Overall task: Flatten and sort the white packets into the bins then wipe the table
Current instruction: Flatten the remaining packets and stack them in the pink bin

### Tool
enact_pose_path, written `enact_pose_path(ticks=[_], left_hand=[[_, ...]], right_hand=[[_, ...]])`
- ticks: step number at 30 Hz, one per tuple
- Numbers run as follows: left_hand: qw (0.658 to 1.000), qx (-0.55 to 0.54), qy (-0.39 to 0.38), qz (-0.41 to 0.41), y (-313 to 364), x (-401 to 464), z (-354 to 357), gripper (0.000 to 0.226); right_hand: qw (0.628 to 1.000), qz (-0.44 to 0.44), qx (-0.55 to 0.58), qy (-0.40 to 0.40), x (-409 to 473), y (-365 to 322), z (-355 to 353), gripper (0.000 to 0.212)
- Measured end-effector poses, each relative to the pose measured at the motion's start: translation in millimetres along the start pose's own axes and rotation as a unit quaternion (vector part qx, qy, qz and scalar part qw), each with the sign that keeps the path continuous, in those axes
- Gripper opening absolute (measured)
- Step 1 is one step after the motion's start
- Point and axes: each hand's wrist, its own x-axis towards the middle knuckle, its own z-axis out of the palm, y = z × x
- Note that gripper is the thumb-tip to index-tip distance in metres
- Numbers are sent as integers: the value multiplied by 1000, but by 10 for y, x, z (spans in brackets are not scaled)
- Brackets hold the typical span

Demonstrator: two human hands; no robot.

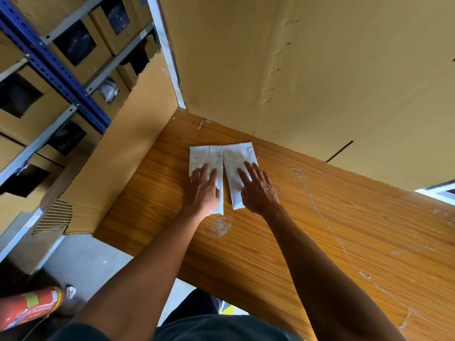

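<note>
Both hands, left (203,190) and right (258,190), press spread fingers flat on two white packets (237,156) lying side by side on the bench (344,230) near the cardboard wall (307,70); thin, light, limp, likely best lifted by an edge.

Light: bright, even, warm on the table (344,230)
Shadows: soft, faint
Edges: wide-angle bending (strongest upper left)
Focus: slightly soft throughout

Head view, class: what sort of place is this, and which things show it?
Probably a warehouse or stockroom: a blue metal rack holding cardboard bins, cardboard walls round a wooden table, and white packets.
</note>
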Motion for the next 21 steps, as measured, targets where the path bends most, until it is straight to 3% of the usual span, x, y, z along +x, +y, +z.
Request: enact_pose_path(ticks=[3, 8, 15, 21], left_hand=[[1000, -4, -12, 13, -11, 4, 59, 70], [998, -18, 47, 37, -27, 14, 13, 61], [999, -9, -8, 51, -46, 63, 116, 76], [999, -12, 24, 30, -104, 37, 243, 71]], right_hand=[[999, 20, -1, -25, -12, -68, 50, 64], [996, 70, -18, 47, -47, -134, 106, 62], [995, 96, 15, 8, 92, -230, 248, 83], [992, 125, 35, 5, 97, -255, 375, 75]])
